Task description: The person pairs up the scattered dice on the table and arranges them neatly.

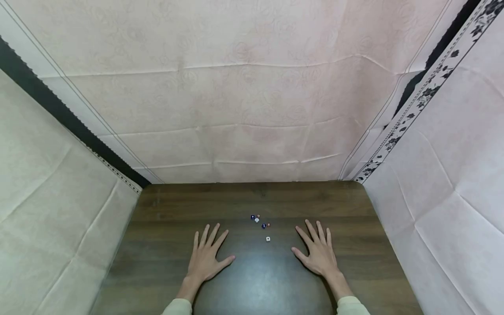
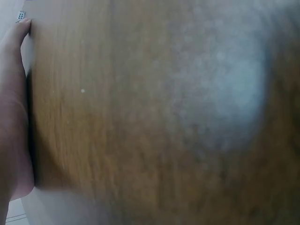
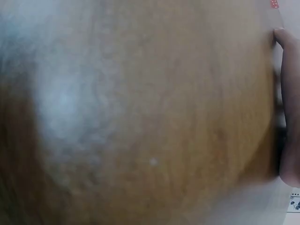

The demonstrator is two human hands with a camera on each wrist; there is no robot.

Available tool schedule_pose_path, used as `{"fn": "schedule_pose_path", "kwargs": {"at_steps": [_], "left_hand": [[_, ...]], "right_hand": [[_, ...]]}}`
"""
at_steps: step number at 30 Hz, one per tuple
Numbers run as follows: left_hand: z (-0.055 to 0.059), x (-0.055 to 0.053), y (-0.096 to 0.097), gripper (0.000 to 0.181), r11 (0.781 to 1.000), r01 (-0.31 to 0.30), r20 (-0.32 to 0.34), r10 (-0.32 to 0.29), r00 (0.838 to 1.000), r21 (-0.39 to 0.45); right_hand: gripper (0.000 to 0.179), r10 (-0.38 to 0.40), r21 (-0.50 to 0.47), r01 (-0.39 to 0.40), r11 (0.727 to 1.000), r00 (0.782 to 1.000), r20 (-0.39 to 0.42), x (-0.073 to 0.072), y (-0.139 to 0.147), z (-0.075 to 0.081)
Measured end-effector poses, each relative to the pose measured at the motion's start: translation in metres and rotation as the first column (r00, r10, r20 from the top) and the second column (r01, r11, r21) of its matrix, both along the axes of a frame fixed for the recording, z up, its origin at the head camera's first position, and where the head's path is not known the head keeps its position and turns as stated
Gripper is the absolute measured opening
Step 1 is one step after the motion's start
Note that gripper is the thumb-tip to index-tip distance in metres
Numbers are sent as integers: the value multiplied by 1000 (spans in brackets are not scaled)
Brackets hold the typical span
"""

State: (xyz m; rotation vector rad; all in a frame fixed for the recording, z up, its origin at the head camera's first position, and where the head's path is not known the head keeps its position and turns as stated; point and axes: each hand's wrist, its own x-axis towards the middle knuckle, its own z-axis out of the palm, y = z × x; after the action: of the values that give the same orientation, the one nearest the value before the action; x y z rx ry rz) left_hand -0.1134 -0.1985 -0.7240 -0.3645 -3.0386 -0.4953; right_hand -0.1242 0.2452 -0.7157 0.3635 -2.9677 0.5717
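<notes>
Left hand (image 1: 205, 258) and right hand (image 1: 320, 254), fingers spread, flank blue, white and reddish dice (image 1: 264, 225) toward the brown wooden table's (image 1: 260, 199) far edge.

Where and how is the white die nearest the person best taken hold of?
Probably pinch the white die by two opposite sides, reaching from its right with the nearer right hand. It is a small cube lying apart from the other dice, so its sides look free.

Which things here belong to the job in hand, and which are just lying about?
Probably the job:
six dice, loose
table, under the dice

Probably just surroundings:
back sheet
left sheet
right sheet
</notes>
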Motion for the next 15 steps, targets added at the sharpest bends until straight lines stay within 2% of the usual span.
{"fn": "schedule_pose_path", "kwargs": {"at_steps": [6, 10, 13, 15], "left_hand": [[-2, -2, -1, 101, 1000, 10, -4, -10, 1000, 25], [0, -2, 1, 102, 996, 9, 4, -9, 1000, 91], [4, -2, 6, 100, 988, 20, -24, -17, 1000, 156], [8, -2, 11, 97, 985, 37, -65, -27, 998, 166]], "right_hand": [[82, 2, -32, -1, 999, 1000, 24, -1, -1, 5], [83, 3, -55, -2, 998, 1000, 26, -2, -3, 8], [83, 18, -77, -17, 997, 1000, 12, -1, -6, 11], [81, 34, -98, -34, 995, 999, -5, -1, -8, 14]]}}
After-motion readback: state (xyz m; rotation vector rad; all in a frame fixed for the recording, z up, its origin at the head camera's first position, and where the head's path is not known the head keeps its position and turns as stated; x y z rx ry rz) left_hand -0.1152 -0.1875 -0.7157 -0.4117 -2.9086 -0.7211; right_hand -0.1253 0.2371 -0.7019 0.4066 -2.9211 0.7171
